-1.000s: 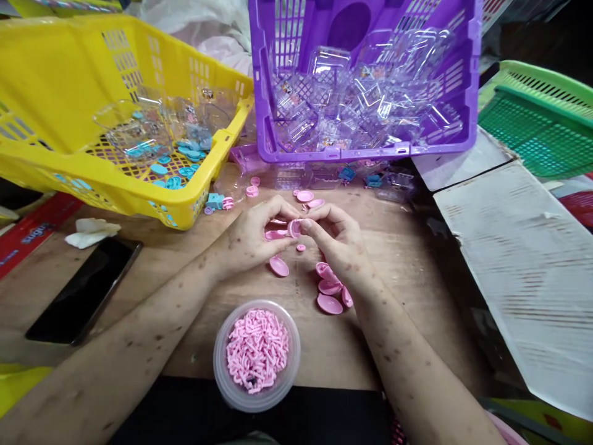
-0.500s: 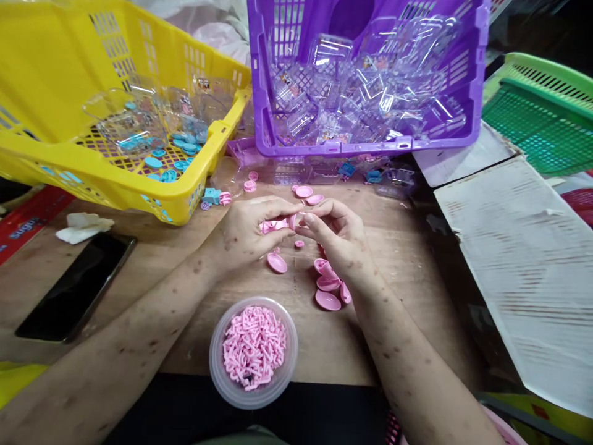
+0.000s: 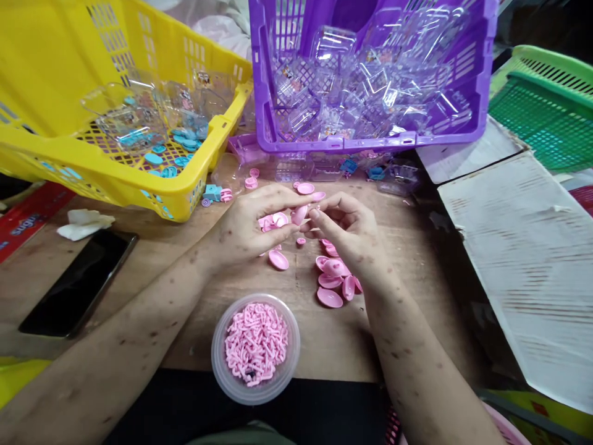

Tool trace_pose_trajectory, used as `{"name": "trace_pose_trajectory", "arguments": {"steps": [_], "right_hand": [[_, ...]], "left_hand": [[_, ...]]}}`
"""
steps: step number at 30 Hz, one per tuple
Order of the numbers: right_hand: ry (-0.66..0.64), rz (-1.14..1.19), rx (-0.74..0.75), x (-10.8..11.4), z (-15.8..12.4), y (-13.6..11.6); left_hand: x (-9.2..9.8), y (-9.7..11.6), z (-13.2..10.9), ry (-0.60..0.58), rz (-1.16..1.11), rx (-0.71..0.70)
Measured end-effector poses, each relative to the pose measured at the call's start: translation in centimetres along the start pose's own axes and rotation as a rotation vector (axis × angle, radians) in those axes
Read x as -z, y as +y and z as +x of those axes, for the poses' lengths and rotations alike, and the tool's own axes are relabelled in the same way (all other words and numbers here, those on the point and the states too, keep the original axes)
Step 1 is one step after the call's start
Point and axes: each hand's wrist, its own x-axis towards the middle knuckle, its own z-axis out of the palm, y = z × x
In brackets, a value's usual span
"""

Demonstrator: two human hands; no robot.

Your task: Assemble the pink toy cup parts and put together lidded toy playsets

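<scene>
At the far left, a black, glass-fronted phone lies flat on the brown wooden tabletop, well apart from the work. The left hand holds a small, curved, pink plastic piece between thumb and fingers, with more pink parts showing within its curl; a loosened grip could spill these. Nearer the body, a round, translucent plastic tub of short, bent pink plastic sticks appears to overhang the table's near edge, so a forearm's knock might tip it. The smooth curved piece, held up between both hands, could slip if squeezed off-centre. A loose heap of oval pink plastic shells lies just beside the right wrist, where a sideways sweep could scatter it. The right hand has thumb and fingertips drawn narrow close to the piece; whether they pinch anything tiny, I cannot tell.

As for writing, a glossy red strip at the left reads "sugus" in white. In the purple slotted plastic basket, clear plastic cases show printed pictures, too small to read.
</scene>
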Motion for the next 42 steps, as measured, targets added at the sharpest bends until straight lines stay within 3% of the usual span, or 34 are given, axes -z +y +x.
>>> {"name": "trace_pose_trajectory", "arguments": {"steps": [9, 20, 30, 34, 38, 42], "right_hand": [[-0.055, 0.025, -0.040, 0.5, -0.1, 0.2], [-0.099, -0.022, -0.083, 0.6, -0.3, -0.4], [-0.122, -0.055, -0.044, 0.8, -0.3, -0.6], [-0.168, -0.113, -0.015, 1.3, -0.3, -0.3], [-0.295, -0.176, -0.072, 2.0, -0.4, -0.7], [-0.384, -0.139, -0.130, 2.5, -0.4, -1.3]], "left_hand": [[-0.5, -0.4, -0.6, -0.027, -0.261, 0.188], [0.6, 0.3, 0.0, -0.098, 0.017, 0.104], [1.0, 0.3, 0.2, -0.135, 0.010, 0.098], [1.5, -0.2, 0.0, -0.235, -0.035, 0.088], [2.1, -0.4, 0.0, -0.374, -0.078, 0.049], [2.2, -0.2, 0.1, -0.420, -0.124, 0.020]]}}
